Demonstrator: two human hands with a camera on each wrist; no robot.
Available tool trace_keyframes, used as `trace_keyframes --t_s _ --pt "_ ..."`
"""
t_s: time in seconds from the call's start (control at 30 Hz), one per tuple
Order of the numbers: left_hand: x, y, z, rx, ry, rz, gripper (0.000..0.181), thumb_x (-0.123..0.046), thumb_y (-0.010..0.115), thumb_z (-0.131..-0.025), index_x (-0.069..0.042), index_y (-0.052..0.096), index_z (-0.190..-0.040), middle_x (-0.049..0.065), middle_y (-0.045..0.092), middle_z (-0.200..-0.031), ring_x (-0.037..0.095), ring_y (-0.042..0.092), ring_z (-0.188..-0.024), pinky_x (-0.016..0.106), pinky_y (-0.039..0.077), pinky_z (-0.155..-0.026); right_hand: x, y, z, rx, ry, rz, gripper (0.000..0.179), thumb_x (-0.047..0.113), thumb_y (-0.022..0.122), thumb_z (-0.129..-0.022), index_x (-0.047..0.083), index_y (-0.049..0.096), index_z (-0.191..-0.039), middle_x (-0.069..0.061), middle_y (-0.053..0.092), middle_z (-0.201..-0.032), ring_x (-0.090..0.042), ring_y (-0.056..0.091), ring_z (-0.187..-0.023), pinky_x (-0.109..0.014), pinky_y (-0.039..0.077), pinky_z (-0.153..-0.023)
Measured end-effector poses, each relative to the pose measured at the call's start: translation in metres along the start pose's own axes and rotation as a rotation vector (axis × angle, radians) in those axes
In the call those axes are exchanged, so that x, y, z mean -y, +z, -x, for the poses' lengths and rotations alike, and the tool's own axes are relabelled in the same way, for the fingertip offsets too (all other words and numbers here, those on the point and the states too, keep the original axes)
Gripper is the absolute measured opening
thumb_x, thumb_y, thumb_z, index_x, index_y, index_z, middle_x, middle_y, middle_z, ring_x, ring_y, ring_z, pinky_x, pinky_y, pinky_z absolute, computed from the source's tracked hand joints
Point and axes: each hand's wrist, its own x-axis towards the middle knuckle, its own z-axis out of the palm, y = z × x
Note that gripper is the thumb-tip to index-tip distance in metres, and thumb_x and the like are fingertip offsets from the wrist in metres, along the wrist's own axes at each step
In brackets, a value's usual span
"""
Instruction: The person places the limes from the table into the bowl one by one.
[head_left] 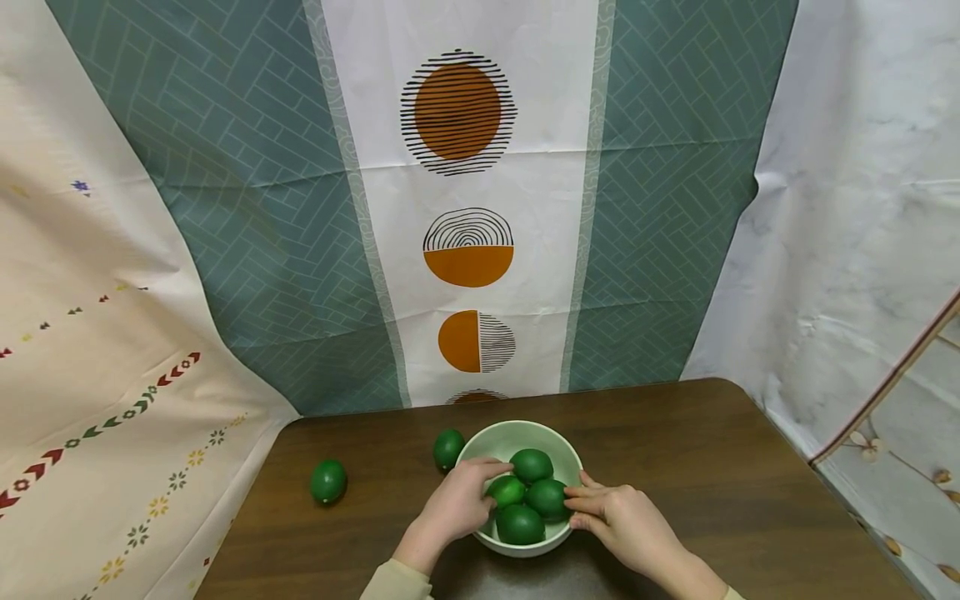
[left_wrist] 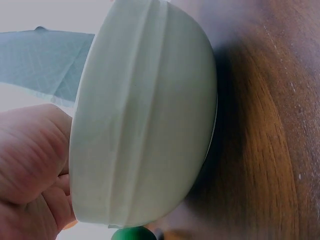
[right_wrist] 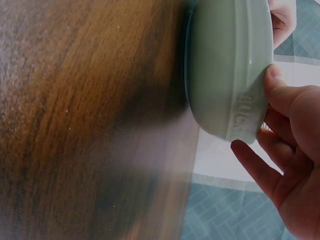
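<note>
A pale green bowl [head_left: 520, 429] stands on the table and contains several green limes [head_left: 531, 465]. My left hand [head_left: 461, 496] reaches over the left rim, thumb and index finger about a brighter lime [head_left: 507, 490]. From the right, my right hand [head_left: 626, 521] has its fingertips at the edge of a darker lime [head_left: 546, 500]. In the right wrist view, the right thumb [right_wrist: 275, 80] lies along the bowl's rim and one finger [right_wrist: 252, 162] stretches past the bowl. The bowl's wall hides the left fingertips in the left wrist view.
One loose lime [head_left: 448, 448] lies against the bowl's far left side; another lime [head_left: 328, 481] lies farther left on the brown wooden table [head_left: 675, 442]. A patterned cloth [head_left: 292, 250] hangs behind the table, with light cloths on both sides.
</note>
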Motion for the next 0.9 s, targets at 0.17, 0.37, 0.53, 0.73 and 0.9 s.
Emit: trace_keyframes --t_s 0.17,0.37,0.53,0.73,0.9 --pt "0.000 -0.002 0.001 -0.025 -0.001 -0.002 0.052 0.009 0.078 -0.086 -0.008 0.075 -0.134 0.001 0.073 -0.131 0.020 0.067 -0.124 0.041 0.058 -0.106 0.000 0.000 0.000 -0.002 -0.007 0.000 0.028 0.024 0.084 -0.092 0.014 0.085 -0.118 -0.001 0.077 -0.127 -0.033 0.070 -0.124 -0.047 0.065 -0.089" --pt "0.002 -0.003 0.002 -0.101 0.020 0.007 0.042 0.002 0.079 -0.092 -0.007 0.076 -0.133 0.004 0.073 -0.130 0.022 0.069 -0.123 0.042 0.058 -0.106 -0.001 0.000 0.000 -0.010 -0.015 0.002 0.028 0.023 0.085 -0.092 0.014 0.085 -0.118 0.000 0.077 -0.127 -0.033 0.070 -0.123 -0.048 0.065 -0.089" --pt "0.002 -0.005 0.004 -0.155 0.033 0.023 0.040 0.002 0.078 -0.094 -0.008 0.076 -0.132 0.003 0.073 -0.129 0.023 0.070 -0.121 0.042 0.059 -0.103 -0.001 0.000 0.001 -0.016 -0.013 0.004 0.027 0.025 0.084 -0.092 0.014 0.085 -0.117 0.000 0.077 -0.126 -0.033 0.070 -0.122 -0.048 0.065 -0.089" --pt "0.003 -0.008 0.008 -0.218 0.007 0.012 0.038 -0.003 0.079 -0.096 -0.014 0.077 -0.132 -0.001 0.073 -0.131 0.022 0.070 -0.122 0.044 0.061 -0.100 0.000 -0.001 0.000 -0.014 -0.011 -0.004 0.028 0.025 0.084 -0.092 0.014 0.085 -0.117 0.000 0.077 -0.126 -0.034 0.070 -0.123 -0.048 0.065 -0.089" --pt "0.006 -0.013 0.011 -0.300 0.008 0.008 0.037 -0.007 0.080 -0.096 -0.015 0.077 -0.133 0.000 0.073 -0.131 0.021 0.070 -0.120 0.045 0.062 -0.097 0.001 -0.001 0.000 -0.022 -0.019 0.003 0.028 0.020 0.086 -0.090 0.013 0.085 -0.116 -0.001 0.078 -0.125 -0.034 0.071 -0.122 -0.048 0.065 -0.088"
